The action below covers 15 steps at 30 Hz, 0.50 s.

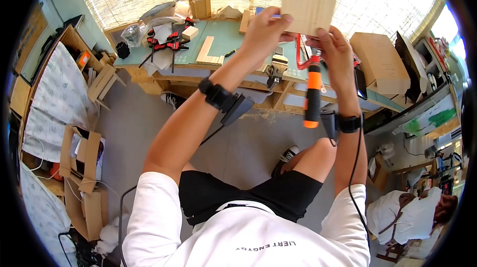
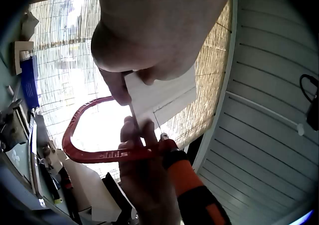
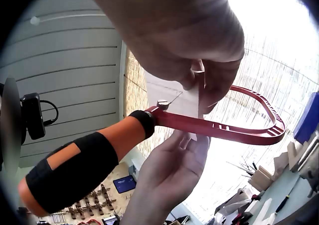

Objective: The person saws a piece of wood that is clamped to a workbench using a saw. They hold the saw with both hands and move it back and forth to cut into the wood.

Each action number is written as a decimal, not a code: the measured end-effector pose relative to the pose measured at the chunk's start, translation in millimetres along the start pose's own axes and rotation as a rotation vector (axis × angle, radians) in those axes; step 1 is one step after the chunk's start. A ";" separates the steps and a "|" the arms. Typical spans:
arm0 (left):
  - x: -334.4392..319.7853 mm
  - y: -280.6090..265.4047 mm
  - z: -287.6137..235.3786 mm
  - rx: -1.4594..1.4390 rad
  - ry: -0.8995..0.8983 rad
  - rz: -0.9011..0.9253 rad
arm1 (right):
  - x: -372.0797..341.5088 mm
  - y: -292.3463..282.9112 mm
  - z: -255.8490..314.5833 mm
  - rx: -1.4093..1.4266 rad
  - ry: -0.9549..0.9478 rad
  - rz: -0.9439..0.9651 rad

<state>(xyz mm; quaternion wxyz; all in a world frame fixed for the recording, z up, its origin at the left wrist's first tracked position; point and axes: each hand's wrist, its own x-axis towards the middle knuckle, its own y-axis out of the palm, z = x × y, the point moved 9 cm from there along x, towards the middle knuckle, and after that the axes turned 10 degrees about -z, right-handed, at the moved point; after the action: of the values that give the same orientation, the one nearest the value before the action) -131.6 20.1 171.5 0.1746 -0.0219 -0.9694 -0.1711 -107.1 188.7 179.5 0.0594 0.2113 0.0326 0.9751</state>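
Observation:
Raised before me, a thin, pale wooden board [image 1: 310, 3] is held between both hands. My left hand [image 1: 264, 31] pinches its left edge near the lower corner, thumb on the near face. At the lower right corner my right hand [image 1: 338, 50] grips it between thumb and fingers. A coping saw [image 1: 312, 95] with a red frame and orange-and-black handle hangs at the board's lower edge, its handle pointing down and held by neither hand. In the left wrist view the saw's thin blade [image 2: 158, 121] meets the board, where a dark line crosses the face.
The green-topped workbench [image 1: 194, 60] carries red-and-black clamps [image 1: 169, 43], an L-shaped wood piece [image 1: 209, 53], a pen holder [image 1: 200, 7] and a vise [image 1: 277, 68] at its front edge. A cardboard box [image 1: 380, 63] stands at right. Another person [image 1: 410, 215] is at lower right.

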 end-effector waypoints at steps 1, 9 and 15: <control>2.2 10.1 2.9 0.078 -0.037 0.056 | 4.4 -12.5 -3.3 -0.024 0.015 -0.002; 31.6 6.8 -1.8 0.509 0.327 -0.008 | 27.8 -92.9 -43.1 -0.379 0.094 0.011; 25.4 -17.1 50.1 0.873 0.254 0.156 | 37.3 -77.6 -67.1 -0.664 -0.042 0.150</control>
<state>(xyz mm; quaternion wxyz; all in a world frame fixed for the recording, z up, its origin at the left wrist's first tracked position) -173.7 20.5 130.6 0.2972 0.0019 -0.9171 0.2656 -160.8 267.9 126.9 0.0535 0.2021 -0.3038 0.9295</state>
